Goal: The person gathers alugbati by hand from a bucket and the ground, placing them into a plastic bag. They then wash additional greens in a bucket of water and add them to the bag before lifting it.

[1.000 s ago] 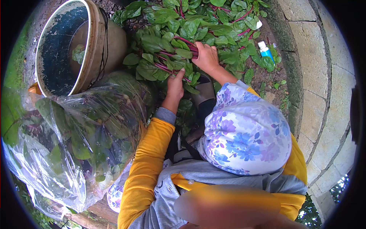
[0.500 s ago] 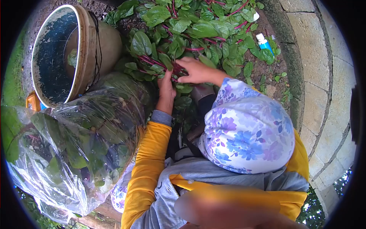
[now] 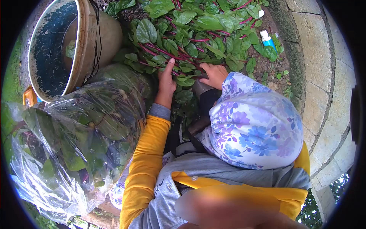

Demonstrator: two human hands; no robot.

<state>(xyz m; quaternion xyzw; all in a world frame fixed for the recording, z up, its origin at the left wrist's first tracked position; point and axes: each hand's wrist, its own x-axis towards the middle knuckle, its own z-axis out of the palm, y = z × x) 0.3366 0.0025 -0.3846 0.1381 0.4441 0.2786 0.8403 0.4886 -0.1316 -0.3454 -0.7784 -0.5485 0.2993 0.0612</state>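
Many green leaves on dark red stems lie in a heap on the soil at the top. At the near-left edge of the heap, my left hand is closed around some stems, its thumb raised and its other fingers mostly hidden. My right hand is at the lower edge of the heap, near the stem ends. Its thumb and forefinger are apart, with no stem clearly gripped. A clear plastic bag full of large leaves lies left of my left arm.
A worn bucket lies tilted at the upper left, with an orange object beside it. A blue bottle with a white cap rests on the soil at the right. Stone paving curves along the right side.
My right hand has moved right, away from my left hand, and its fingers have opened. The stems between the hands are more exposed. The view has shifted slightly.
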